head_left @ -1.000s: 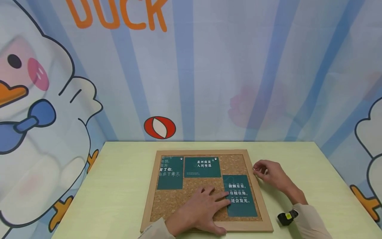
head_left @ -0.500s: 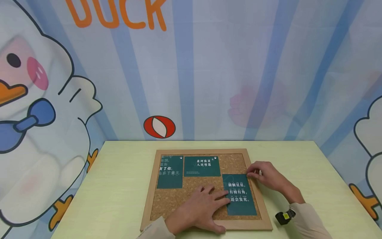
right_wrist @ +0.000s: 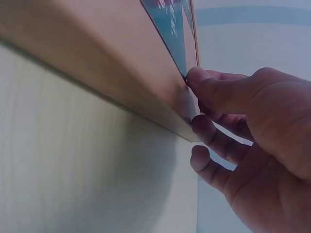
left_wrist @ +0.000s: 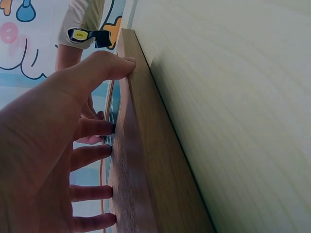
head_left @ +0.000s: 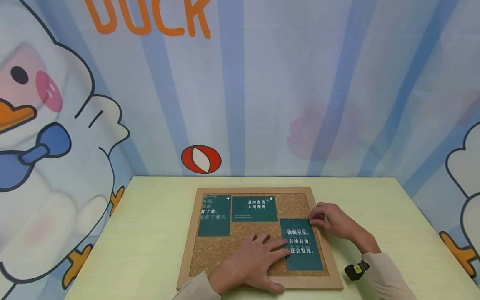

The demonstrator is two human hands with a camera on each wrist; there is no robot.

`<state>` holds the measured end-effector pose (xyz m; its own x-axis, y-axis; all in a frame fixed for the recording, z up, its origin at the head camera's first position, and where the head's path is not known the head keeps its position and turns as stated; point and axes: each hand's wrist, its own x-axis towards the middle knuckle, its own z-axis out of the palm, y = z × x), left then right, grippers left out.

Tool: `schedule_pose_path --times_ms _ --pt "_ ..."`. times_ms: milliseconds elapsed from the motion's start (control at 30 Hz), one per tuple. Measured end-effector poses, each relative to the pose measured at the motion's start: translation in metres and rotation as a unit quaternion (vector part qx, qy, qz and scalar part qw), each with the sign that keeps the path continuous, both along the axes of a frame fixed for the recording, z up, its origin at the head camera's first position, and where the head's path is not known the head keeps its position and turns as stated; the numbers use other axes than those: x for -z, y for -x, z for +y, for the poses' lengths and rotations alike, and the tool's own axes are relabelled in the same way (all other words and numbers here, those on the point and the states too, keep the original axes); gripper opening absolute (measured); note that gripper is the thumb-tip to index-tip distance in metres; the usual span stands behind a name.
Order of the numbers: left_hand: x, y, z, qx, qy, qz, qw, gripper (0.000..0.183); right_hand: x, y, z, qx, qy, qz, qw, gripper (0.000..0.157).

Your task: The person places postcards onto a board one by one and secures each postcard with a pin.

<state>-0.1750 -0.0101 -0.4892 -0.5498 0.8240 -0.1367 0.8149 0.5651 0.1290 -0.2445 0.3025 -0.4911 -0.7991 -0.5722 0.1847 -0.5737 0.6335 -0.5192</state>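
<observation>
A wood-framed cork board [head_left: 213, 260] lies on the table with three dark green cards. My left hand [head_left: 250, 262] is spread over its lower part, fingertips touching the left edge of the right-hand card [head_left: 304, 264], thumb on the near frame. At that card's top right corner, my right hand [head_left: 333, 220] pinches a small push pin, which the fingertips now hide. In the right wrist view, the thumb and index finger [right_wrist: 214, 90] meet at the card's corner [right_wrist: 179, 53]. The left card [head_left: 213, 227] and the middle card [head_left: 243, 214] each carry a shiny pin at the top right.
The pale yellow table [head_left: 150, 233] extends around the board. Behind it stands a striped backdrop [head_left: 262, 104] with duck drawings. A black wrist device [head_left: 356, 271] sits on the right sleeve, low over the table.
My right hand has moved left from beyond the frame to the right-hand card's top corner, taking the pin with it. The left hand and the cards have stayed in place.
</observation>
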Motion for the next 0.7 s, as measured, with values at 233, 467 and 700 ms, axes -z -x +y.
schedule_pose_path --times_ms 233,467,700 --pt "0.003 0.0 0.001 -0.001 0.003 0.003 1.0 0.088 -0.007 0.004 -0.002 -0.012 -0.018 -0.024 0.999 0.009" --pt "0.002 0.0 0.0 -0.002 -0.003 0.002 1.0 0.087 -0.017 0.013 -0.006 -0.027 -0.05 -0.066 0.996 0.009" --pt "0.0 -0.001 0.0 -0.001 -0.005 -0.005 1.0 0.087 -0.03 0.027 -0.009 -0.05 -0.066 -0.145 0.986 0.01"
